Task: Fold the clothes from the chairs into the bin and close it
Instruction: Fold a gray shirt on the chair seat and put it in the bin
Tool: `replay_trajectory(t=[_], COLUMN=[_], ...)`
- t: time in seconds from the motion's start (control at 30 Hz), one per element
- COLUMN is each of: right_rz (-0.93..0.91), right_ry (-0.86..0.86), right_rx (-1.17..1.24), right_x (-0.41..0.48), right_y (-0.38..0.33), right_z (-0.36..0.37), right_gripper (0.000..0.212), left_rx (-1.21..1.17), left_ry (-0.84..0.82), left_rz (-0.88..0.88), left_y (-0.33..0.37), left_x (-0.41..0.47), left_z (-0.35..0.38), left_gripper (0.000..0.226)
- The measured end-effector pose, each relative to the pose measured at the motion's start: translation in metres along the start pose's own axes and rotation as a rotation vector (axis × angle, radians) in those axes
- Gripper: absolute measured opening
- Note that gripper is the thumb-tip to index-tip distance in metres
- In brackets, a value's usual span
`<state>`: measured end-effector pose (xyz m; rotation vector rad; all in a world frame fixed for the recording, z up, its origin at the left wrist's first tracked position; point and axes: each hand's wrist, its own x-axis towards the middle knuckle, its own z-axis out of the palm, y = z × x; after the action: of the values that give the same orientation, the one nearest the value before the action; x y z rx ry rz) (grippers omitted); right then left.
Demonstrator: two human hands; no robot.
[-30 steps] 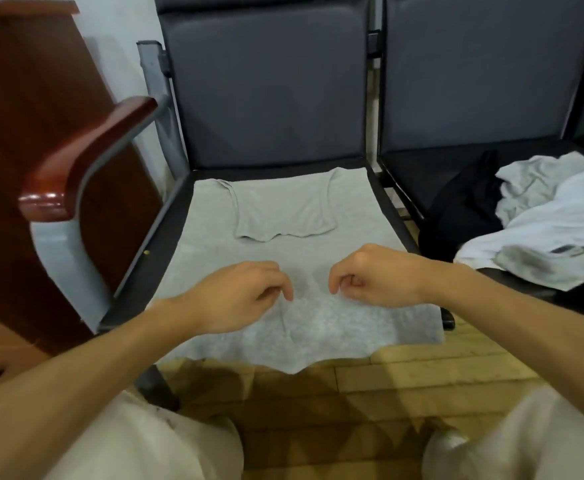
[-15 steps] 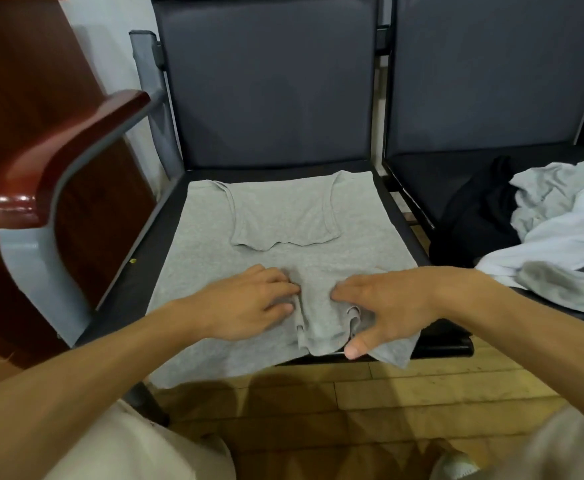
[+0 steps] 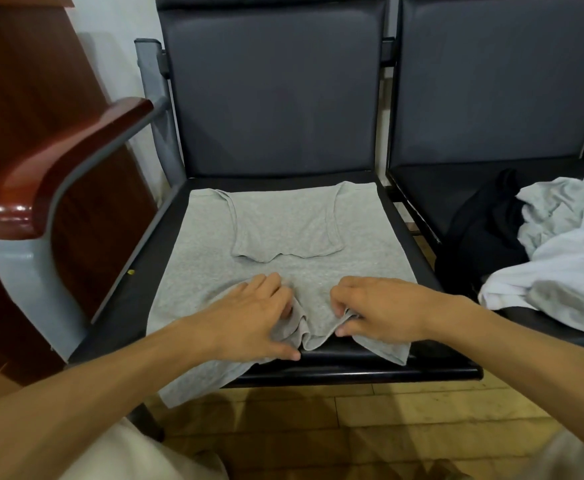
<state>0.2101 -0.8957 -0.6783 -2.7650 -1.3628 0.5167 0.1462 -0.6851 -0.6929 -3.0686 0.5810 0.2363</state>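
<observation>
Cropped by the right edge: clothes pile. Hidden under left hand and right hand: bunched fold of grey shirt. Unidentifiable: yellow speck.

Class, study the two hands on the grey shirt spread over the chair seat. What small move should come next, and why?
Probably lift the gathered hem toward the neckline, folding the grey shirt in half: the left hand and right hand both pinch bunched fabric near the seat front edge, and the rest lies flat.
</observation>
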Motion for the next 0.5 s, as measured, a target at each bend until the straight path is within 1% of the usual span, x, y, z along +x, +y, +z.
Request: replay_trajectory(t=[0.07,0.1,0.2,0.27,0.33,0.4,0.43,0.5], right_rz=[-0.015,-0.010,0.007,-0.021,-0.035,-0.020,0.009,0.118], right_ry=[0.040,0.068,0.198,0.290,0.344,0.362,0.370,0.397], right_rx=[0.038,0.034,0.030,0.104,0.210,0.331,0.395,0.553], right_x=[0.000,0.000,-0.001,-0.003,-0.007,-0.011,-0.012,-0.011], right_y=[0.005,0.007,0.010,0.012,0.016,0.023,0.027,0.033], right_z=[-0.002,-0.003,-0.009,-0.017,-0.023,-0.022,-0.020,-0.016], right_gripper=[0.012,0.010,0.011,0.015,0.016,0.014,0.013,0.015], left_rx=[-0.050,-0.075,-0.135,-0.162,-0.238,-0.462,-0.580,-0.734], left_ry=[0.008,0.014,0.055,0.100,0.150,0.176,0.180,0.163], left_rz=[0.040,0.067,0.133,0.120,0.046,-0.063,-0.123,-0.258], left_y=[-0.001,-0.001,0.001,0.003,0.004,0.005,0.004,0.001], left_x=[-0.002,-0.003,-0.004,-0.004,-0.002,-0.001,0.000,0.002], left_z=[0.002,0.003,0.003,0.000,-0.003,-0.008,-0.009,-0.011], left_gripper=[0.043,0.037,0.017,0.008,0.012,0.014,0.016,0.021])
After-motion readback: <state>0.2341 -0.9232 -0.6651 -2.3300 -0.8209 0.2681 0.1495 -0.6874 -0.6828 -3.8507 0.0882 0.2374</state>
